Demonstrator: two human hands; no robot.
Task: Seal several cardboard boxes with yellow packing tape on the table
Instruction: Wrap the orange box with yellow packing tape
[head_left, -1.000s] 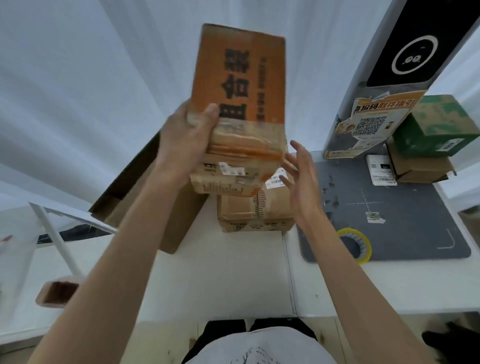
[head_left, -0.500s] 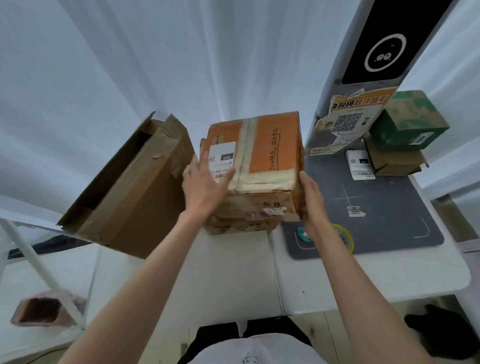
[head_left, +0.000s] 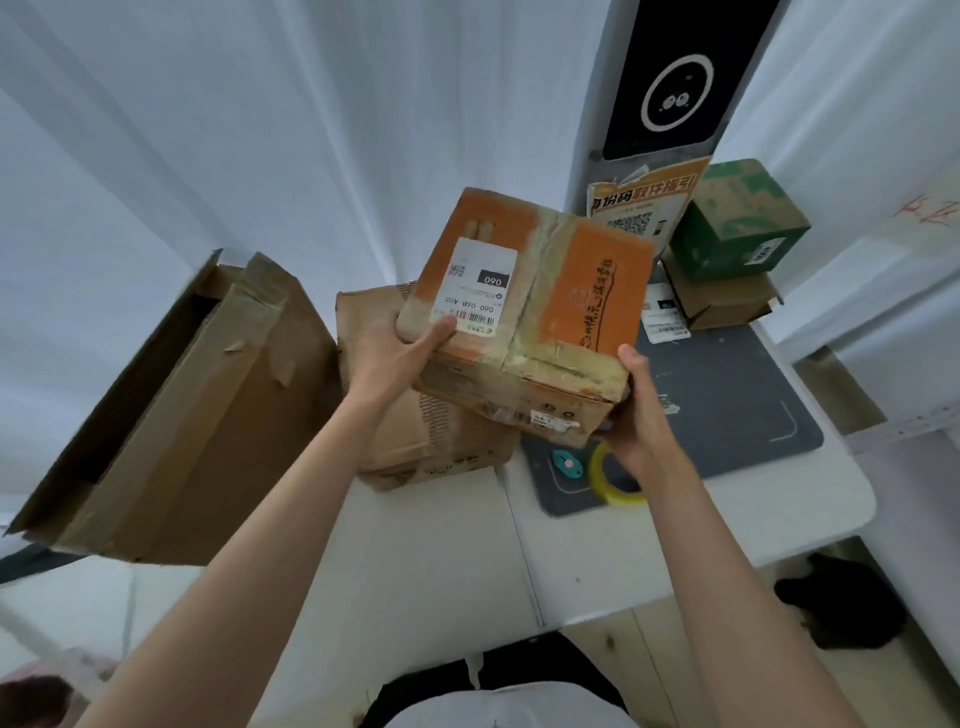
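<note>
A white tabletop (head_left: 431, 551) carries a dark grey mat (head_left: 727, 405) at three o'clock, a plain brown box (head_left: 415, 436) at centre and a large open carton (head_left: 171, 415) at nine o'clock.

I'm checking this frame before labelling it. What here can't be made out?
Head view only:
- Yellow packing tape roll on the grey mat: partly hidden by the right hand.
- Orange cardboard box: underside hidden; small label print too small to read.
- Plain brown cardboard box beneath: top covered by the orange box and left hand.
- Large open brown carton: inside too dark.
</note>
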